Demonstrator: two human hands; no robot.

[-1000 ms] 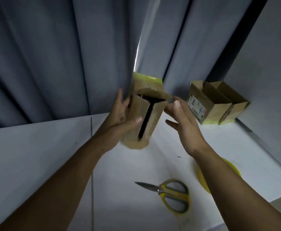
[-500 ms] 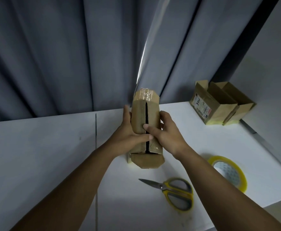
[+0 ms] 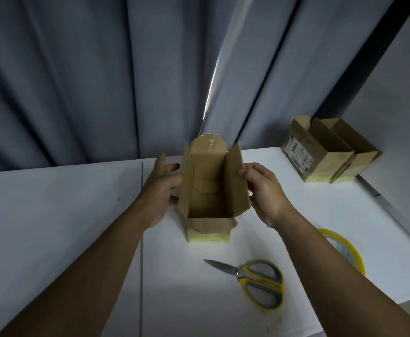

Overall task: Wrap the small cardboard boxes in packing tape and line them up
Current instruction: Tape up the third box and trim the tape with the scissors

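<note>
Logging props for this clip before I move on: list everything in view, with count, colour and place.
open box: 1, brown, mid-table, flaps up
far boxes: 2, brown, table's far right
scissors: 1, yellow-grey handles, near right of table
tape roll: 1, yellowish, right edge, partly behind right forearm
table: 1, white, under everything
curtain: 1, grey, behind table
left hand: 1, against open box's left flap
right hand: 1, pinching its right flap

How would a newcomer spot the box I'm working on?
On the white table before the grey curtain, look just beyond the yellow scissors. The cardboard box stands between the left hand and right hand, flaps open upward; the two boxes in the far right corner sit untouched.
</note>
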